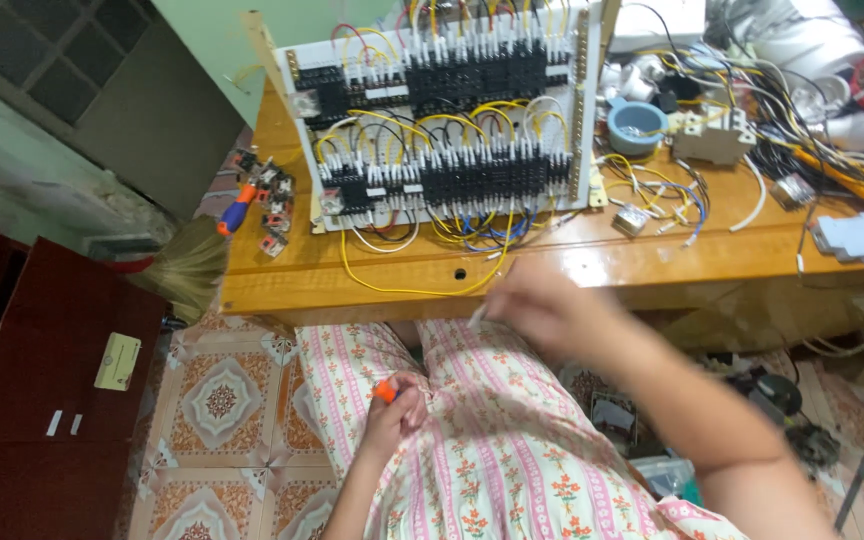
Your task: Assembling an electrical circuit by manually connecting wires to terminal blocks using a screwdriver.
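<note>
On the glossy wooden table [652, 255], a blue round cup [637, 124] stands far right, contents unclear. The left hand [397, 408] closes on a small orange tool [384, 391] in the lap; the blurred right hand [542, 305] pinches a thin white wire end [476, 318] near the table's edge.

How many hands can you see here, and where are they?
2. The left hand rests on the lap, closed on a small orange thing. The right hand, blurred, is by the table edge, pinching something pale.
</note>
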